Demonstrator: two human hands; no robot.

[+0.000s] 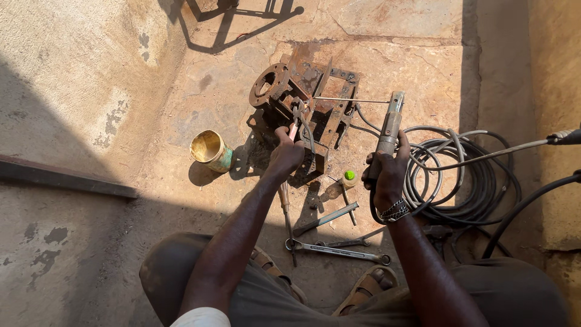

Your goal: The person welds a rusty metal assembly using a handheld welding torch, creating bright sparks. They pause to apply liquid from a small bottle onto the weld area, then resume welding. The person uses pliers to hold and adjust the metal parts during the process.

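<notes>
— What lies closest to you?

— Between my sandals, a long spanner on the ground, and a smaller flat tool just beyond it. A little bottle with a green cap stands near there.

— And your hands?

— My left hand is closed around the handles of the pliers, whose nose touches the rusty metal frame. My right hand has its fingers wrapped tight on the electrode holder (the bracelet is on this wrist). The thin welding rod goes out from it sideways, with its tip at the frame, near the pliers.

— How do you do this well?

— I think the pliers must hold firm, so the piece does not shift, and the rod tip should stay steady and close at the joint. The coiled cables at my right should lie loose, not pulling my wrist.

— Anything farther?

— An open tin can at the left, well apart from the frame.
</notes>
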